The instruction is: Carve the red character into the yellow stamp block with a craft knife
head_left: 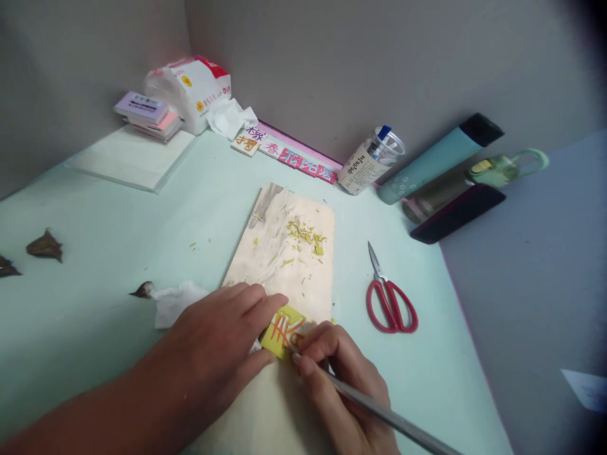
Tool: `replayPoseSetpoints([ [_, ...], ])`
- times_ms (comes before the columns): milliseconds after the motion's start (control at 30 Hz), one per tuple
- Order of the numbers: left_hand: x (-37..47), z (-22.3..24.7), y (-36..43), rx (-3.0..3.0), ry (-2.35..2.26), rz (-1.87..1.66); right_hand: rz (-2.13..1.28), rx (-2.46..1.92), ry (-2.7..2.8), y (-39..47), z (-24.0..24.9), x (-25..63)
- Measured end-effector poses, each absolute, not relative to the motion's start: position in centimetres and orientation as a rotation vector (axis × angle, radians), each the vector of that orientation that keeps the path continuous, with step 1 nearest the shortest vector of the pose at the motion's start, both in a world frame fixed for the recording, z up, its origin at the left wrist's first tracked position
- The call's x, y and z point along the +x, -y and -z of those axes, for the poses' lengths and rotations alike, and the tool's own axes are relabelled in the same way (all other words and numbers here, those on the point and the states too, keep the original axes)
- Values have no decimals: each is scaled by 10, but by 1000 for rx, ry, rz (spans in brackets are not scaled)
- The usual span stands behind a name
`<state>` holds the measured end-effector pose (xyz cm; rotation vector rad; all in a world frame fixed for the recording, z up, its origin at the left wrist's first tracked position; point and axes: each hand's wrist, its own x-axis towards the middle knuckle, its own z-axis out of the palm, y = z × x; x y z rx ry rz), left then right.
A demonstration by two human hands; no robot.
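A small yellow-green square block [279, 332] with an orange-red character on its face lies over the near part of a pale board [303, 278]. My left hand [222, 335] grips the block at its left side, thumb below and fingers above. In my right hand [341, 379] is a slim grey metal-handled carving knife [379, 407], held like a pen, its tip at the block's lower right edge. Fingers partly hide that tip. Yellow-green shavings [306, 235] are scattered on the board beyond my hands.
Red-handled scissors [391, 306] lie right of the board. Behind stand a plastic cup [367, 167], a teal tumbler [436, 158] and a bottle. Carved colored blocks [298, 158] line the wall near a tissue pack [199, 88]. Crumpled tissue [177, 303] sits by my left hand.
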<state>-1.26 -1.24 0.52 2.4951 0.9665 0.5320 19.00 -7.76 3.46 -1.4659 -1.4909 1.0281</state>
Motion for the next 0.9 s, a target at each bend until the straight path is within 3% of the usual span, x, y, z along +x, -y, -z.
replayPoseSetpoints([
  [900,-7,-6,14,2390,-984,-485,-1003,-1433,1481,76,-45,211],
])
